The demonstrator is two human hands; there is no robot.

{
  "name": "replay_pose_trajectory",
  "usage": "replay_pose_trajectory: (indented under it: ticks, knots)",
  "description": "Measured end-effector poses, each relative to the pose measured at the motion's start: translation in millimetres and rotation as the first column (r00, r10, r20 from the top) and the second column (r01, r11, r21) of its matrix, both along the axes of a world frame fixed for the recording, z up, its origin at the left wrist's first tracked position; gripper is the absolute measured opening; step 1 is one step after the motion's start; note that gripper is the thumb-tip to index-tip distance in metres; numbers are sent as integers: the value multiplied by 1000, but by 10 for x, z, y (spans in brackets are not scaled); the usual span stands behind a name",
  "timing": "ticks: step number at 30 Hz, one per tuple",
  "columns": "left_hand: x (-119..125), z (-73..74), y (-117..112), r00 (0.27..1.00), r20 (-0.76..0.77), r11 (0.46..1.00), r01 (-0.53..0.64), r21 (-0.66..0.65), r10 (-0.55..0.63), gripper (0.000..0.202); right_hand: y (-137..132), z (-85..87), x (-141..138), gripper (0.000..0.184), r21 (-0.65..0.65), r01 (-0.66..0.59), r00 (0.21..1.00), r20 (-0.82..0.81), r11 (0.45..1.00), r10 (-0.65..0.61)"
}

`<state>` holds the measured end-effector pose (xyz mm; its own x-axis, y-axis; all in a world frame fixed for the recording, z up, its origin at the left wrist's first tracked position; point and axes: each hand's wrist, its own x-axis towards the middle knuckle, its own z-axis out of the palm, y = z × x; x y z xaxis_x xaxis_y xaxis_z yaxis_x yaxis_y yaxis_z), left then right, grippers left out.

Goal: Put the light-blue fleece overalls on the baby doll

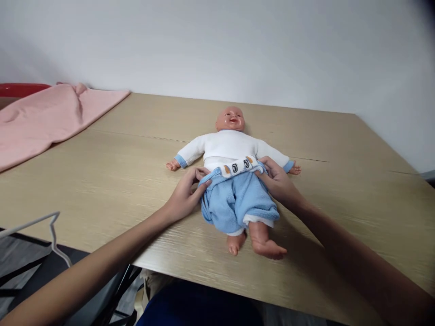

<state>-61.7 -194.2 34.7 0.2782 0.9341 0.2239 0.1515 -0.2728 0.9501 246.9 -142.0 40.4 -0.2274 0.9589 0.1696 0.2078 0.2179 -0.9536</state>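
Note:
A baby doll (229, 147) lies on its back on the wooden table, its head toward the wall and its feet toward me. It wears a white top with light blue cuffs and light blue pants (234, 199) with white leg hems. A white band with printed eyes and orange patches shows along the waist. My left hand (190, 190) pinches the waistband at the left hip, thumb on the outside. At the opposite hip my right hand (277, 179) grips the other end of the waistband. The fingertips inside the cloth are partly hidden. Both bare feet stick out below the hems.
Pink cloth (57, 117) is spread over the table's far left corner, near a red object (23, 89). A white hanger-like wire (54, 231) and a dark chair (78, 271) are at the lower left, by the table's (136, 217) front edge. A pale wall stands behind.

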Motion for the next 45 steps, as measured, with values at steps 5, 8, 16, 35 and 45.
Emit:
replay_pose_trajectory:
  ticks: [5,8,16,35,45]
  knots:
    - [12,-124,337,997,28,998,-67,-13,67,39,126,-121,-50,53,-31,23,997,-73,999,-25]
    - [42,-158,568,997,62,998,-48,-46,50,43,176,-182,-99,52,-33,28,997,-72,999,-31]
    - [-48,-47,646,984,5,984,178,-19,-178,65,46,-141,-47,35,56,4,1000,-3,998,-3]
    - [47,54,1390,957,-58,957,280,-70,-284,49,462,-188,-94,47,-156,79,994,-62,985,-89]
    - [-554,13,1410,804,-172,820,571,-48,-570,41,-6,-149,609,37,-106,-276,937,192,955,292]
